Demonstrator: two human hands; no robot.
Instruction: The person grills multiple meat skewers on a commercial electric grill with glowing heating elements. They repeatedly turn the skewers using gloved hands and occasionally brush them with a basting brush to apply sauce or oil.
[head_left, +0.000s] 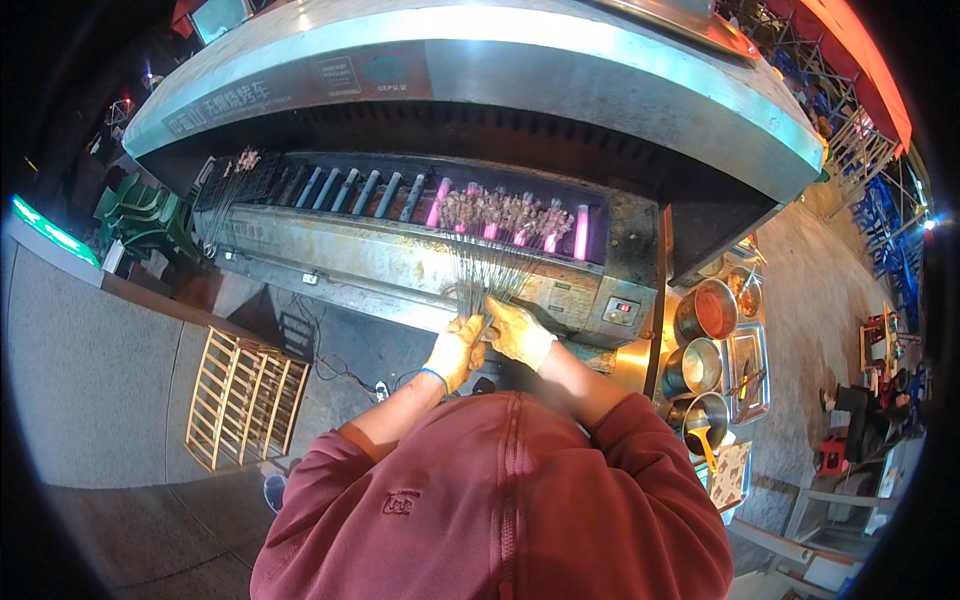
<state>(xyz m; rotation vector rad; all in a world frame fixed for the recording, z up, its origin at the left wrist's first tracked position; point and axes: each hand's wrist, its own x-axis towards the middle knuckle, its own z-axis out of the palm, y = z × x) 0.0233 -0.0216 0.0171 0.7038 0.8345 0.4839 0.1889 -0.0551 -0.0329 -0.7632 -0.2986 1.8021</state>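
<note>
My left hand (455, 351), in a yellowish work glove, is closed around the lower ends of a bunch of thin metal skewers (480, 274). Against the same bunch, from the right, my right hand (517, 334), gloved too, has its fingers closed on the skewer ends. Small pieces of meat (502, 214) on the skewers' far ends are fanned out over the grill's pink glowing tubes (582, 232). Further left the grill's tubes (387, 196) are dark. More meat skewers (241, 169) lie on a black wire rack at the grill's left end.
A steel hood (525, 71) overhangs the grill. At right stand several metal pots (705, 309), one with a yellow-handled brush (703, 442), and a steel tray (748, 375). A wooden slatted crate (244, 401) and cables (337, 367) are on the floor at left. A person (859, 405) sits far right.
</note>
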